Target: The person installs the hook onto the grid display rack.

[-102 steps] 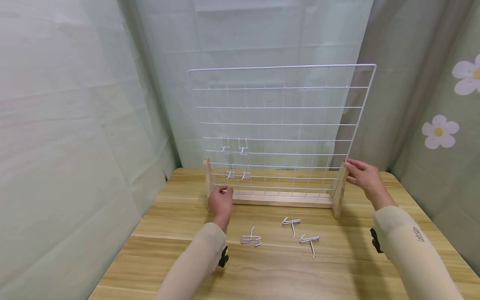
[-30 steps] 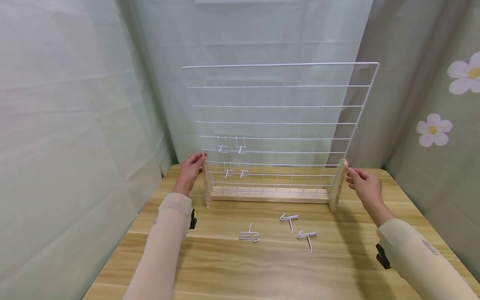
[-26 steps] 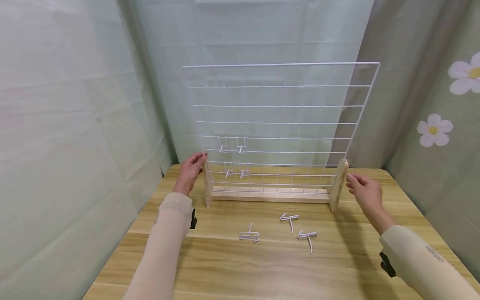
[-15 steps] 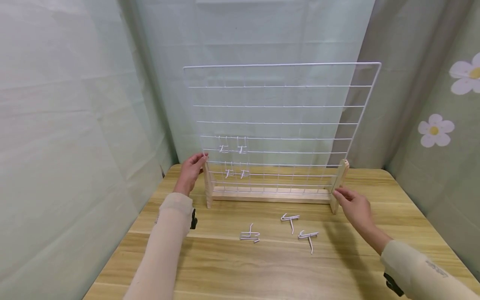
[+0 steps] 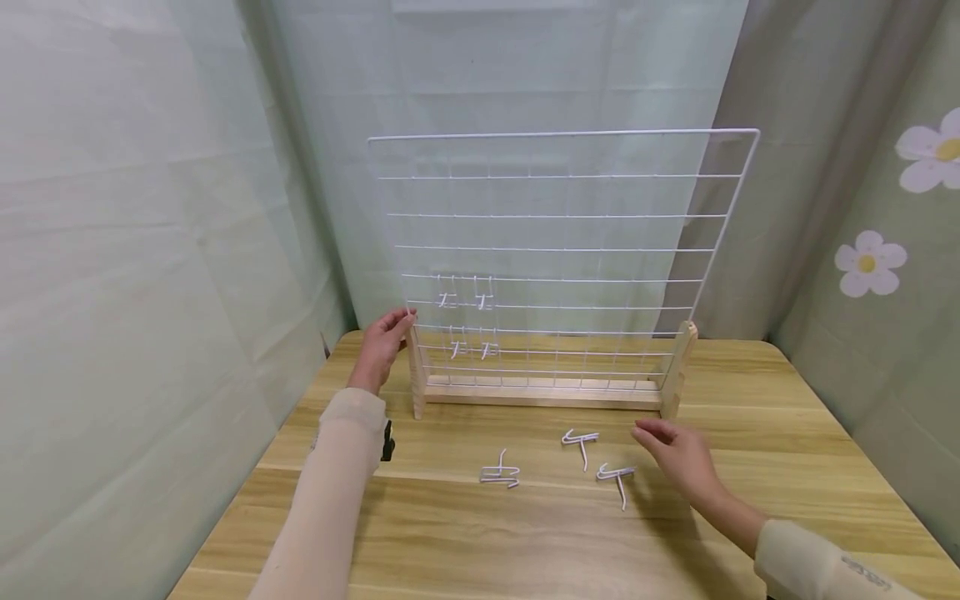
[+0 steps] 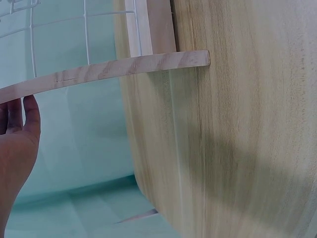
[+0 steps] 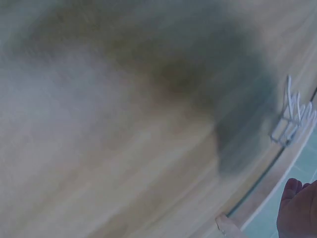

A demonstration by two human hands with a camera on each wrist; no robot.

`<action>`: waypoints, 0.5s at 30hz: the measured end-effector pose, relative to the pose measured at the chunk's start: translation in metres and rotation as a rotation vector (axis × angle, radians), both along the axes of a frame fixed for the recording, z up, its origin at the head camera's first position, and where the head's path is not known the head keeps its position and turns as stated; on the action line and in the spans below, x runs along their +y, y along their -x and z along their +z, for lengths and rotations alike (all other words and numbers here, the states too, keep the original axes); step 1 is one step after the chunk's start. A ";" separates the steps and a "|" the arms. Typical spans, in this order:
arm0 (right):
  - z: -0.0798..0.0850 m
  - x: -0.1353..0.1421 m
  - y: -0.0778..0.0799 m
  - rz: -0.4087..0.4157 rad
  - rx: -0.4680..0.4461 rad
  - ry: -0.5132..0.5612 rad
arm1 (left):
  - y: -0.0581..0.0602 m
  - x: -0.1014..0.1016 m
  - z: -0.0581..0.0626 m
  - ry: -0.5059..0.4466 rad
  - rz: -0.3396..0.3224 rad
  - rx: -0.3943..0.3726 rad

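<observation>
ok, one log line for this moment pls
left hand: touching wooden stand's left upright | right hand: empty, near loose hooks | grid panel: set in stand | hooks: four on panel, three on table

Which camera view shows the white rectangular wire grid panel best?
The head view: it shows the white rectangular wire grid panel almost whole, from top bar down to the long pale wooden base. The left wrist view shows only a cropped part, beside the pale wooden side support. In the right wrist view I cannot make it out.
</observation>
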State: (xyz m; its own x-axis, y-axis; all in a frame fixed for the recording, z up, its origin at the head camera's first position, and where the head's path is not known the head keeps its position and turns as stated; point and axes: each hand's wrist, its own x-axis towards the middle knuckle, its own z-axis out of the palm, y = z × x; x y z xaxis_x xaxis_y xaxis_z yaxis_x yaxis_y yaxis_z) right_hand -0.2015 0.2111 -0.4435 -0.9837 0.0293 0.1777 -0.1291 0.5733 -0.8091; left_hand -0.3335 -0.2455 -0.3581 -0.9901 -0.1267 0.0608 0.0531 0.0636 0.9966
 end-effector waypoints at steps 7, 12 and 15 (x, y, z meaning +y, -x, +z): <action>-0.015 -0.004 -0.018 0.022 -0.080 0.013 | 0.000 0.000 0.000 0.007 0.000 -0.007; -0.026 -0.004 -0.027 0.028 -0.079 -0.015 | 0.000 -0.001 0.000 0.007 0.002 -0.010; -0.030 -0.003 -0.032 0.021 -0.065 -0.045 | -0.007 0.003 0.008 -0.014 -0.006 -0.019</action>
